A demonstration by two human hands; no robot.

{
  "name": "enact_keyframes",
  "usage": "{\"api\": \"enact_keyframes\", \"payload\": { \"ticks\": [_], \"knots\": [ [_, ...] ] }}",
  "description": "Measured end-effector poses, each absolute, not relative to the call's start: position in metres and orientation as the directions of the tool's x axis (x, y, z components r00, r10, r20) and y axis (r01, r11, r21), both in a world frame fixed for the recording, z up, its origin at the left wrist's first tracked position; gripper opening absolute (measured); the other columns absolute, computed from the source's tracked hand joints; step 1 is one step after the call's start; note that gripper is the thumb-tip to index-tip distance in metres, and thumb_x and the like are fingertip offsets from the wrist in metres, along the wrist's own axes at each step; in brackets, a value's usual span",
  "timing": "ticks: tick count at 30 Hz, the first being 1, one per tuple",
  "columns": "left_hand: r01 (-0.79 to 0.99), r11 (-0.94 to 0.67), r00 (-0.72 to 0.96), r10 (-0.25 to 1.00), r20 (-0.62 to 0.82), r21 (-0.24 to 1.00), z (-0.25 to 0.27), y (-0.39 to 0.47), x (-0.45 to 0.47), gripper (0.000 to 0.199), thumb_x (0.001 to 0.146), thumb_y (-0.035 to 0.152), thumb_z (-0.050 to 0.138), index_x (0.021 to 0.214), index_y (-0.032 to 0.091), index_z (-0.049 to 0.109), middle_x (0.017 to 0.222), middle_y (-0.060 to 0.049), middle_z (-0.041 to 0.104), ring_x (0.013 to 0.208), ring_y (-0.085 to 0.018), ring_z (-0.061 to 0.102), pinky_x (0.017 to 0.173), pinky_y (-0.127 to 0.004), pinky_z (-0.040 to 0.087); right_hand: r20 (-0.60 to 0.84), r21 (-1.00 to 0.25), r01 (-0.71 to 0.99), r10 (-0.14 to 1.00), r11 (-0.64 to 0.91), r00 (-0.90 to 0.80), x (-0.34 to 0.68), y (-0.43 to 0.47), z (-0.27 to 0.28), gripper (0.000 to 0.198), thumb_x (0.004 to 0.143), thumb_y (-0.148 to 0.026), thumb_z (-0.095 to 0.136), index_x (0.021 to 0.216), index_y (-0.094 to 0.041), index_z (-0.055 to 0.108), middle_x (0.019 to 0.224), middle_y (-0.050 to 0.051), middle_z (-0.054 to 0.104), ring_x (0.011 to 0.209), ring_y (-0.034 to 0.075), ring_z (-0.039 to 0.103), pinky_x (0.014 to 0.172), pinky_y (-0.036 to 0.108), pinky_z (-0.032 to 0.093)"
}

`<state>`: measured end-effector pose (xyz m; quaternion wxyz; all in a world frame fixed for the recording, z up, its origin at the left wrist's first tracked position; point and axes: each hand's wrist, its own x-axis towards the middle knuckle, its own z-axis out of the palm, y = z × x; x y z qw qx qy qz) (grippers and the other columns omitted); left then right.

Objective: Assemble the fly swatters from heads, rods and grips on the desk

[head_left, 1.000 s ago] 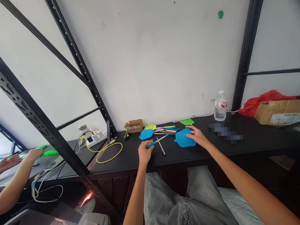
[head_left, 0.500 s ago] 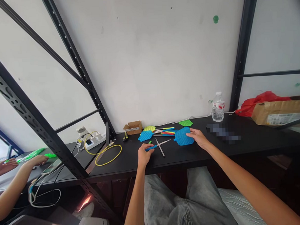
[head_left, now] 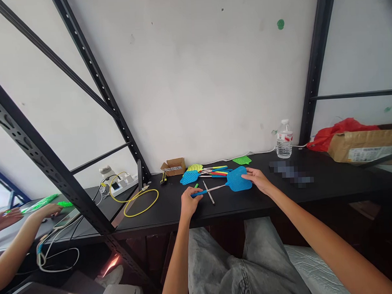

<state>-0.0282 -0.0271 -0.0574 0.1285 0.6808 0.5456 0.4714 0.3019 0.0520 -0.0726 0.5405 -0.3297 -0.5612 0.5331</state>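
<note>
My left hand [head_left: 190, 200] is closed around the blue grip of a thin metal rod, a fly swatter handle [head_left: 213, 189]. In my right hand [head_left: 256, 178] I pinch the right edge of a blue mesh fly swatter head [head_left: 239, 179]. The rod's tip meets the socket on the head's left side; how deep it sits I cannot tell. Under the rod lies a loose silver stick [head_left: 209, 193] on the black table. Behind my hands are another blue swatter head [head_left: 190, 177], a yellow one [head_left: 194, 167] and several colourful handles [head_left: 216, 173].
A small cardboard box [head_left: 173, 166], a green swatter head [head_left: 242, 160] and a water bottle [head_left: 284, 139] stand or lie along the wall. A yellow cable [head_left: 142, 203] curls at left. Black rack posts [head_left: 51, 160] flank me. Another person's hands [head_left: 47, 211] are at far left.
The rod in my left hand has come rightward, and its tip has gone from apart to meeting the blue swatter head's socket. My right hand keeps its pinch, shifted slightly left.
</note>
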Motion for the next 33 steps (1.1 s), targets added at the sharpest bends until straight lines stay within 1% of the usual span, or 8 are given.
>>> {"api": "enact_keyframes", "payload": {
  "ticks": [5,14,18,21,28,33],
  "knots": [
    [0.615,-0.382,-0.028,0.864,0.503,0.69,-0.057,-0.0269,-0.0286,0.018,0.073,0.02,0.068,0.089,0.023,0.076,0.091,-0.003,0.065,0.086,-0.021,0.065,0.075,-0.032,0.049,0.263,-0.95,-0.224,0.944,0.218,-0.2,0.3023,0.0555,-0.0752,0.039,0.067,-0.035,0.081,0.101,-0.02,0.069,0.095,0.007,0.075,0.087,0.026,0.072,0.079,0.037,0.057],
    [0.607,-0.384,-0.02,0.868,0.496,0.696,-0.0602,-0.0248,-0.0301,0.018,0.074,0.021,0.068,0.09,0.023,0.075,0.093,-0.003,0.065,0.088,-0.02,0.065,0.077,-0.032,0.049,0.254,-0.949,-0.24,0.949,0.207,-0.185,0.3015,0.0527,-0.0722,0.04,0.065,-0.036,0.082,0.099,-0.019,0.069,0.094,0.007,0.075,0.084,0.025,0.072,0.078,0.036,0.056],
    [0.614,-0.39,-0.011,0.865,0.502,0.687,-0.0594,-0.0252,-0.0294,0.018,0.074,0.019,0.069,0.089,0.024,0.075,0.091,-0.002,0.065,0.089,-0.02,0.065,0.08,-0.031,0.048,0.269,-0.943,-0.249,0.945,0.219,-0.188,0.3022,0.0551,-0.0746,0.042,0.066,-0.037,0.082,0.101,-0.019,0.069,0.095,0.008,0.075,0.084,0.025,0.072,0.079,0.037,0.056],
    [0.615,-0.4,0.001,0.862,0.506,0.68,-0.059,-0.0252,-0.0291,0.017,0.074,0.019,0.069,0.09,0.024,0.075,0.09,-0.002,0.064,0.089,-0.02,0.066,0.079,-0.031,0.048,0.271,-0.942,-0.252,0.946,0.222,-0.177,0.3025,0.0564,-0.0759,0.042,0.066,-0.037,0.082,0.102,-0.019,0.069,0.096,0.008,0.075,0.084,0.025,0.072,0.079,0.037,0.056],
    [0.563,-0.409,0.012,0.873,0.488,0.718,-0.0594,-0.0253,-0.0291,0.018,0.075,0.024,0.069,0.092,0.024,0.076,0.091,-0.003,0.065,0.09,-0.02,0.064,0.08,-0.031,0.047,0.258,-0.937,-0.276,0.955,0.212,-0.144,0.3017,0.0532,-0.0727,0.041,0.065,-0.037,0.083,0.099,-0.018,0.068,0.093,0.008,0.076,0.083,0.025,0.072,0.078,0.037,0.057],
    [0.531,-0.409,0.007,0.878,0.478,0.742,-0.059,-0.025,-0.0297,0.019,0.076,0.026,0.069,0.094,0.023,0.076,0.092,-0.003,0.065,0.088,-0.02,0.063,0.079,-0.031,0.046,0.253,-0.932,-0.304,0.954,0.196,-0.163,0.3013,0.052,-0.0723,0.041,0.067,-0.037,0.081,0.101,-0.019,0.068,0.093,0.007,0.076,0.083,0.024,0.072,0.076,0.034,0.056]
  ]
}}
